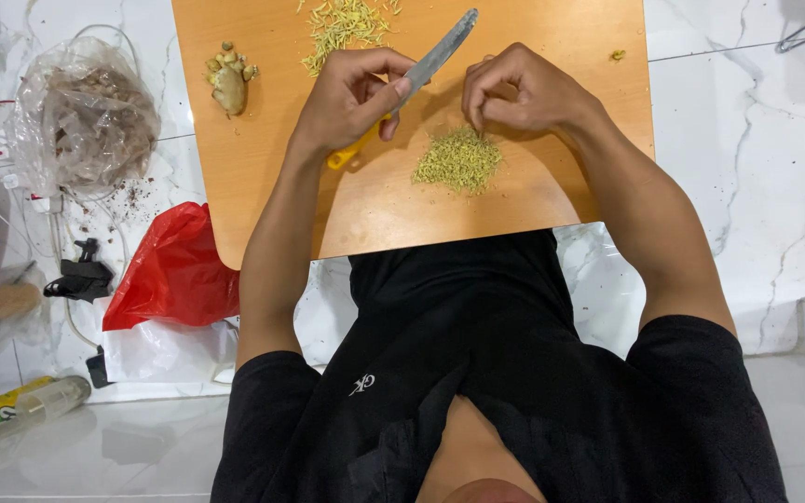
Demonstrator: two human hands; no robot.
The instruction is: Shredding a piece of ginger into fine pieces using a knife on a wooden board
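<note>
My left hand (351,98) is shut on a knife (440,51) with a yellow handle, its blade pointing up and to the right over a wooden cutting board (263,186). My right hand (524,93) is curled beside the blade, fingertips pinched together just above a small pile of finely minced yellow-green bits (458,160). A heap of thin yellow slivers (342,28) lies at the board's far edge. A knobbly piece of ginger (230,82) with small cut chunks sits at the board's far left.
The board rests on a white marble floor. To its left are a clear plastic bag (86,116) with brownish contents, a red plastic bag (174,270), white cables with a black clip (81,275), and a bottle (11,405) lying near left.
</note>
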